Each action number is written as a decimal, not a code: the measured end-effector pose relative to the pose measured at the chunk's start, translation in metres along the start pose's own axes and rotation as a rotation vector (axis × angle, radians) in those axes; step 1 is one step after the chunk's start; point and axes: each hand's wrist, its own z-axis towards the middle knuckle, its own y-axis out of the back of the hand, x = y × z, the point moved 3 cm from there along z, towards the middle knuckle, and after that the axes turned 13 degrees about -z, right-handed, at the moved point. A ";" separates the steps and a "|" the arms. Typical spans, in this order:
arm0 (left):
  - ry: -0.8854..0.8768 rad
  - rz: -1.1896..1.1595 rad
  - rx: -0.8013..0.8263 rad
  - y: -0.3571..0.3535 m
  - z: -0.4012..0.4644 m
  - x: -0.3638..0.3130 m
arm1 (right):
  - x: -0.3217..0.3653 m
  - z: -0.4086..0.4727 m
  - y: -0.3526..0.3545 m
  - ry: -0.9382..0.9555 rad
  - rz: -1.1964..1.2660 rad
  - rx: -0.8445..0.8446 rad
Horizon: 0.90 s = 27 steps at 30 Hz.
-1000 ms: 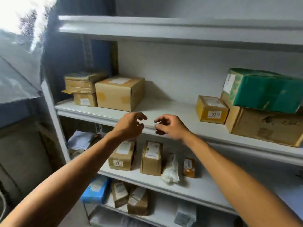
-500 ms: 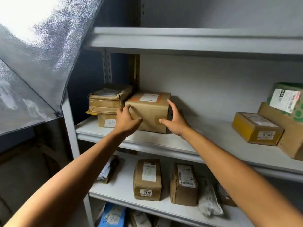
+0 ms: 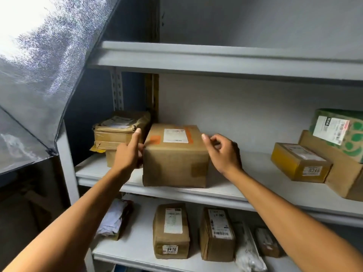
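On the middle shelf (image 3: 247,169), left hand (image 3: 127,156) and right hand (image 3: 224,153) flank the box (image 3: 174,163), fingers loose, gripping nothing; an uneven pull may tip it off.

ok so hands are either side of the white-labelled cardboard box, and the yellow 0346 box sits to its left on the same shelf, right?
Wrong side. In the head view the yellow 0346 box sits to the right of the cardboard box, on the same shelf; the stack of brown parcels is on its left. The left hand and right hand do flank it.
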 end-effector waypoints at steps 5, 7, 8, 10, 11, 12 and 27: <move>0.316 0.095 0.331 0.011 0.000 0.001 | -0.030 -0.012 0.018 -0.295 0.293 0.208; 0.520 0.038 0.406 0.010 -0.009 0.006 | -0.037 -0.012 0.012 -0.462 0.324 0.426; 0.570 0.003 0.433 0.010 -0.013 0.007 | -0.038 -0.014 0.011 -0.474 0.344 0.527; 0.590 -0.036 0.489 0.011 -0.019 0.007 | -0.040 -0.021 0.009 -0.446 0.432 0.666; 0.578 -0.048 0.513 0.014 -0.022 0.008 | -0.042 -0.025 0.011 -0.434 0.453 0.705; 0.563 -0.056 0.534 0.019 -0.026 0.009 | -0.039 -0.029 0.015 -0.414 0.444 0.735; 0.484 -0.249 0.776 0.043 -0.096 0.055 | -0.041 -0.070 0.046 -0.323 0.380 0.725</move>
